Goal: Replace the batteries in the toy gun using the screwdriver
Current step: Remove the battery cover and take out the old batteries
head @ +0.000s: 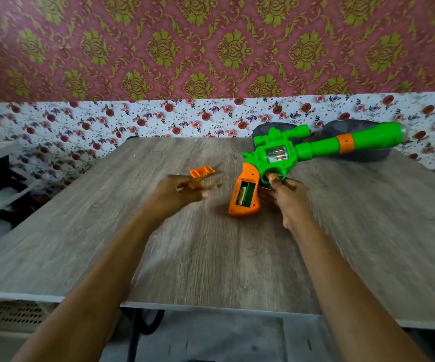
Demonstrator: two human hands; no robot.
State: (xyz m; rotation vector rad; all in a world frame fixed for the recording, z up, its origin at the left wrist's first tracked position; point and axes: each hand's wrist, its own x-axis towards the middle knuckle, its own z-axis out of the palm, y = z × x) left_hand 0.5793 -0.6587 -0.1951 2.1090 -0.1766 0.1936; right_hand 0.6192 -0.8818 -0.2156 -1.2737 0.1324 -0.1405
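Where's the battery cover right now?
In the head view, the orange battery cover lies on the table, just beyond the left hand, left of the grip of the toy gun.

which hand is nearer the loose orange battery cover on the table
Left. The left hand is right beside the orange battery cover; the right hand is at the trigger of the toy gun, across its handle.

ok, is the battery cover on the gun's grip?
No: the toy gun has its grip compartment open with a battery showing, and the orange cover lies on the table by the left hand.
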